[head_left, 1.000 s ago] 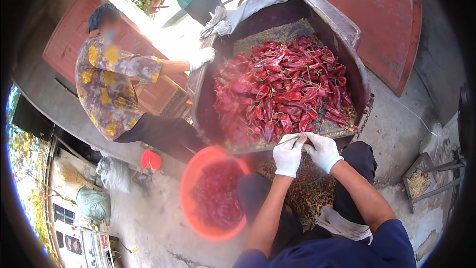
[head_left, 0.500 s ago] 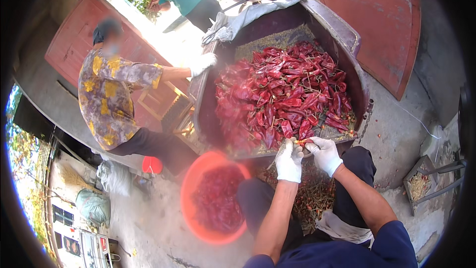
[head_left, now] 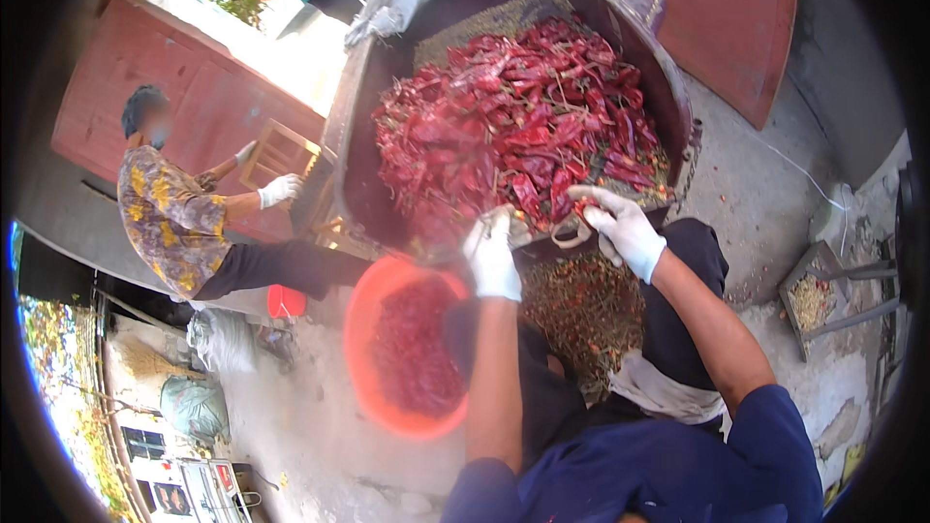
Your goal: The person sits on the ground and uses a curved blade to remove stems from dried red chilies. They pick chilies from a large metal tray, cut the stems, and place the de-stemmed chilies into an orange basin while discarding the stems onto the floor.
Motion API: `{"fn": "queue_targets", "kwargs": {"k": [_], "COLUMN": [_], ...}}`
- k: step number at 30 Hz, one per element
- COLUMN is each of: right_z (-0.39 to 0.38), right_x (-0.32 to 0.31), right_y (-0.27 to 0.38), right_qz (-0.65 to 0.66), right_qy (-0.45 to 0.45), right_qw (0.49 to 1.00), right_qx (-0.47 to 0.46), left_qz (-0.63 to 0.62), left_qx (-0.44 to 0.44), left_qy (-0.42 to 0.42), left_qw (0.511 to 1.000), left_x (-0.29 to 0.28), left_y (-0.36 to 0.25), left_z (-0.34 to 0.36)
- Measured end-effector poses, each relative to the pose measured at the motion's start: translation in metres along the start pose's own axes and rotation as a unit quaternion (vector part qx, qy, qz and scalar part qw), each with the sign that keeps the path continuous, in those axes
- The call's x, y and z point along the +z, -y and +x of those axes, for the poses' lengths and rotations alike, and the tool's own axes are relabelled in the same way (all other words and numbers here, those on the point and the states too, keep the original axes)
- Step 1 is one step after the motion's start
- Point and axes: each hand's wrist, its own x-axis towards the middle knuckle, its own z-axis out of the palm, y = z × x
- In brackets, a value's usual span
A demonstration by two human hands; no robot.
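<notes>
Both my hands, in white gloves, are over the near edge of a big dark bin (head_left: 635, 2) piled with dried red chili peppers (head_left: 542, 97). My left hand (head_left: 492, 257) has its thumb and fingers pinched together at the heap's near edge; what they hold, if anything, is too small to make out. My right hand (head_left: 625, 232) is closed at the fingertips on a small red chili pepper (head_left: 581, 205), mostly hidden by the glove. The hands are apart. To the left of my knee stands an orange basin (head_left: 360, 373) with more red chilies in it.
Between my legs lies a litter of stems and chili scraps (head_left: 581, 315). A co-worker (head_left: 174, 208) in a patterned shirt stands left, near a wooden chair (head_left: 281, 155). A red bucket (head_left: 286, 301) and sacks stand behind the basin; a metal dustpan (head_left: 812, 298) lies right.
My hands have moved apart, the left one leftward; before, they met around a chili. The co-worker's gloved hand has left the bin's rim. The whole view has shifted.
</notes>
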Motion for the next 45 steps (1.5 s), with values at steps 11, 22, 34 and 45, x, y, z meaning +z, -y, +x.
{"fn": "queue_targets", "kwargs": {"k": [11,22,34,45], "right_z": [-0.003,0.0,0.008,0.008], "right_x": [-0.017,-0.033,-0.019,-0.011], "right_y": [0.002,-0.003,-0.011,-0.026], "right_qz": [-0.015,0.042,-0.201,-0.339], "right_qy": [-0.019,-0.008,-0.079,-0.084], "right_qw": [1.0,0.997,0.976,0.933], "right_qx": [0.012,0.064,0.021,-0.088], "left_qz": [0.528,0.666,0.47,0.244], "left_qx": [0.205,0.208,0.222,0.105], "left_qy": [0.066,0.07,0.026,0.113], "left_qw": [0.822,0.713,0.854,0.957], "left_x": [-0.009,0.069,0.06,0.039], "left_y": [-0.004,0.002,0.014,0.037], "left_z": [-0.007,0.028,-0.023,-0.058]}}
